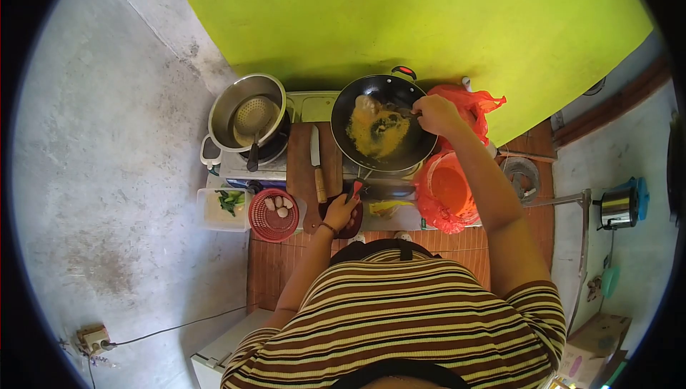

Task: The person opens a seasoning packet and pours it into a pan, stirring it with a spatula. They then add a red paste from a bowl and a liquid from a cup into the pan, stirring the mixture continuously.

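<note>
A black wok (421,147) sits on the stove, holding a yellow-brown mixture (375,139) with a paler lump at its upper left. My left hand (339,213) is closed around the wok's red and black handle (356,189), at the near side. Over the wok's right rim, my right hand (437,115) grips a spatula (404,111), its end dipping toward the mixture; much of the tool is hidden by the hand. Left of the wok lies a wooden cutting board (300,167) with a knife (315,147) on it.
A steel pot (223,114) with a perforated skimmer (254,116) stands left. In front are a clear container (209,210) of greens and a red basket (265,234) with several pale pieces. A red bag-lined bucket (446,181) is at right. A green wall (400,10) rises behind.
</note>
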Tool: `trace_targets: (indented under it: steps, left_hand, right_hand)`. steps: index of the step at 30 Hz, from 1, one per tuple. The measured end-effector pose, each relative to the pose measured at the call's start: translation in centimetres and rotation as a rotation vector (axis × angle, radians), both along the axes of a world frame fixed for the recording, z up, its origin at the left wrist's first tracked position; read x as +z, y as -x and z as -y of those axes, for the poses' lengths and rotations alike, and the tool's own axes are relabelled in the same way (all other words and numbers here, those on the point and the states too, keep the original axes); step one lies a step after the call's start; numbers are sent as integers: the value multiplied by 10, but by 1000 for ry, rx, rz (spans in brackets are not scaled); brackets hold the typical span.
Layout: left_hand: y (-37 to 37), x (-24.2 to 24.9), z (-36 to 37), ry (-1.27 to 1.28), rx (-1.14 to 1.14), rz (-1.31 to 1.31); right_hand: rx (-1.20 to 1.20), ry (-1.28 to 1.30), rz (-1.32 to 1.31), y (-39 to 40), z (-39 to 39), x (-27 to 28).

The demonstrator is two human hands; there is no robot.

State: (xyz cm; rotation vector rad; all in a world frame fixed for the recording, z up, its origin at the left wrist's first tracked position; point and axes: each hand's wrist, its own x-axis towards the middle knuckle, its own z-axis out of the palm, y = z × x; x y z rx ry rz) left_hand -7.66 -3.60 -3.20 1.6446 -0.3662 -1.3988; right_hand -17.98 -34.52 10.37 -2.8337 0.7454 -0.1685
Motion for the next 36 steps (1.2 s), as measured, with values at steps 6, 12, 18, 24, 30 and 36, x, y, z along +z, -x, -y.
trace_targets:
  steps: [6, 12, 18, 24, 30, 36]
  left_hand:
    - [1, -5, 0, -1, 36, -20]
    - [0, -11, 1, 1, 36, -9]
    - [0, -8, 0, -11, 45, -28]
    - [1, 0, 1, -14, 23, -12]
    - [0, -1, 0, -17, 22, -12]
    - [-1, 2, 1, -23, 11, -1]
  right_hand:
    - [-29, 254, -2, 1, -3, 13]
    - [-3, 382, -41, 3, -72, -25]
    - [182, 241, -24, 66, -113, -19]
    - [143, 212, -28, 134, -85, -3]
    - [-41, -1, -176, 143, -114, 18]
    - [-298, -168, -27, 94, -135, -37]
